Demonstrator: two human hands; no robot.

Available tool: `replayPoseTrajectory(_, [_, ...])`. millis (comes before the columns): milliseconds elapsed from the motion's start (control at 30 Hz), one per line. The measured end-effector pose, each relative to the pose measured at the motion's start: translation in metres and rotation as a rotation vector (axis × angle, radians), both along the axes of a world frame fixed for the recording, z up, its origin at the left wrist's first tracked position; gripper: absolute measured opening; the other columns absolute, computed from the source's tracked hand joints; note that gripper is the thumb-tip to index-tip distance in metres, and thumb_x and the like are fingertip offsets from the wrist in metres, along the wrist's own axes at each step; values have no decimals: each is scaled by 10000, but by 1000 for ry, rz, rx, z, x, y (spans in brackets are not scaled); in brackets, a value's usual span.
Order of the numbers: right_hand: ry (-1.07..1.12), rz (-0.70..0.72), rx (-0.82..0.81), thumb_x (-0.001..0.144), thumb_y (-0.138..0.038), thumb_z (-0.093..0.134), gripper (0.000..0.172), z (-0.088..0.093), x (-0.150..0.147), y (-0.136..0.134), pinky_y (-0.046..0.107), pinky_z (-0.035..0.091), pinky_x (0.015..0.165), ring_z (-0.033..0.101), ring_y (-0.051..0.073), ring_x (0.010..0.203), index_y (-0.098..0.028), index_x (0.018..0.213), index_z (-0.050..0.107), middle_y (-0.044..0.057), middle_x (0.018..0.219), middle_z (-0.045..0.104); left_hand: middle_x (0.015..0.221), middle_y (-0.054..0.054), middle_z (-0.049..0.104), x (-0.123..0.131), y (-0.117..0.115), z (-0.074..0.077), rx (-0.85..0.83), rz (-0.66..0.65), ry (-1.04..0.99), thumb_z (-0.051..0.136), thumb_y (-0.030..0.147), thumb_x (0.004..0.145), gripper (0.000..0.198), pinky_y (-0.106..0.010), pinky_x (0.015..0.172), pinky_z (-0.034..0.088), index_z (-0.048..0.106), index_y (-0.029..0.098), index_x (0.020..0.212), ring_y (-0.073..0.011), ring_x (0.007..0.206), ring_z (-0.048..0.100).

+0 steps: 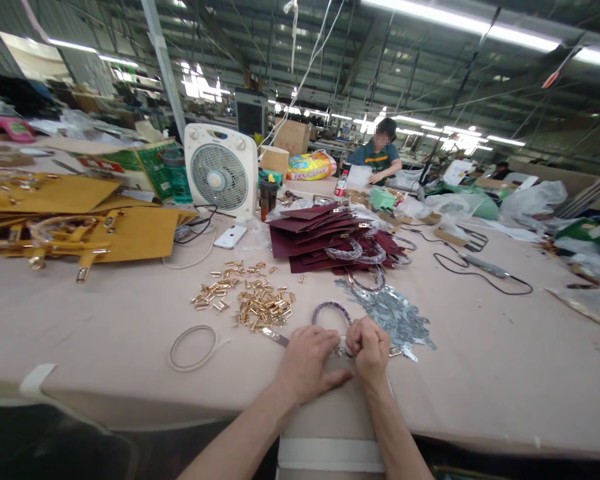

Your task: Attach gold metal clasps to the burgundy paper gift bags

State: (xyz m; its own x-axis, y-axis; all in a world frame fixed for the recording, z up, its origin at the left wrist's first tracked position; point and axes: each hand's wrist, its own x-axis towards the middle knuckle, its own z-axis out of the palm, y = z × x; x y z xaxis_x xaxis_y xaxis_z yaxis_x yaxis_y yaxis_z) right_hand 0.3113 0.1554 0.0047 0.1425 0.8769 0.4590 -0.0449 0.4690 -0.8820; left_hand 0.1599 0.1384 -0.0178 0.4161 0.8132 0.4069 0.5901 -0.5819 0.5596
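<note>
Lying at the table's front edge is a pale panel (pixel 335 420) with a purple, plastic-wrapped handle (pixel 331 308) at its far end. My left hand (pixel 313 360) rests on the panel by the handle's base, its fingers stretched out and its thumb apart. Close beside it, my right hand (pixel 369 347) is curled into a fist over small metal fittings (pixel 340 349) at the handle; what it grips is hidden. A strap with a gold end (pixel 273 335) pokes out left of my left hand. Beyond my hands lie gold metal fittings (pixel 263 303) and a heap of flat silver metal plates (pixel 395 317).
Maroon panels with handles (pixel 320 233) are stacked ahead, mustard panels (pixel 135 233) at left. A box fan (pixel 220 170), a phone (pixel 231 237), a coil of strip (pixel 194 348) and a corded tool (pixel 485 265) are on the table (pixel 105 327). Another person (pixel 380 157) sits across.
</note>
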Motion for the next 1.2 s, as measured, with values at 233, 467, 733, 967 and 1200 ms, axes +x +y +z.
replayPoseTrajectory(233, [304,23,91,1033,-311,488,409,8,6,-16,256,260,430,339,110,427,-219,634,498,-62,499,383,1301,-42,731,2,0,-1,6,13,-2,874,492,738,573,-469,1033,445,675,286,1234,-294,1153,624])
replayPoseTrajectory(467, [173,15,82,1031,-304,502,439,-10,-19,-30,287,325,487,397,129,467,-221,601,475,-47,518,409,1179,-25,766,4,-1,5,-10,21,0,826,382,789,400,-439,995,446,700,303,1160,-271,1085,650])
replayPoseTrajectory(733, [140,-66,138,1032,-313,490,421,-19,-29,-24,295,328,493,390,130,459,-227,621,465,-54,521,393,1109,-15,763,3,0,7,-26,21,30,818,347,785,264,-420,916,436,705,288,1016,-268,1061,635])
replayPoseTrajectory(967, [-148,-197,51,1038,-368,485,462,-26,-35,-10,297,326,512,405,126,481,-229,600,437,-47,536,423,1026,-43,748,5,1,4,-45,48,39,695,281,870,136,-429,875,422,675,266,1004,-274,1035,616])
replayPoseTrajectory(1200, [-75,-147,-74,1036,-429,477,483,-8,-26,12,256,290,413,351,104,415,-229,597,446,-69,492,385,1098,-59,731,4,3,-3,-51,68,15,817,378,765,377,-431,933,436,669,260,1090,-290,1079,611])
